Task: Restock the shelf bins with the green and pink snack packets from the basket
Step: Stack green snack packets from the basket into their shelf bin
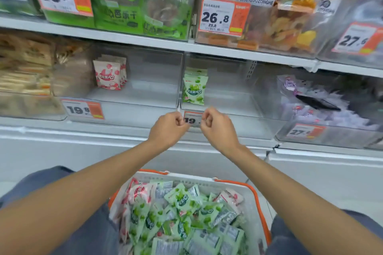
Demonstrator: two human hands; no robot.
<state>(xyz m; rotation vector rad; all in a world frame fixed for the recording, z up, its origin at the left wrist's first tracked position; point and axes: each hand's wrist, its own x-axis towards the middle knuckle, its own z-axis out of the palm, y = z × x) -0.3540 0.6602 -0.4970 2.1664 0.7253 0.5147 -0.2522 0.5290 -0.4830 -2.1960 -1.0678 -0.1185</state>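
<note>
Holding both fists at the shelf front, we curl our left hand (167, 128) and right hand (217, 128) either side of a price tag (191, 120); whether they grip anything, we cannot tell. Green packets (194, 89) stand in the right clear bin (228, 99), pink packets (107, 74) in the left clear bin (149, 91), and more of both fill the basket (207, 177) below.

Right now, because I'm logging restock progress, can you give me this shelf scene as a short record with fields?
pink bin: a few pink packets upright at back left, otherwise mostly bare
green bin: a few green packets against its left wall, otherwise mostly bare
basket: below the arms, heaped with loose packets, green and pink mixed
left hand: fingers curled, at the green bin's front, left of the price tag; grip unclear
right hand: fingers curled, right of the tag; grip unclear
</note>
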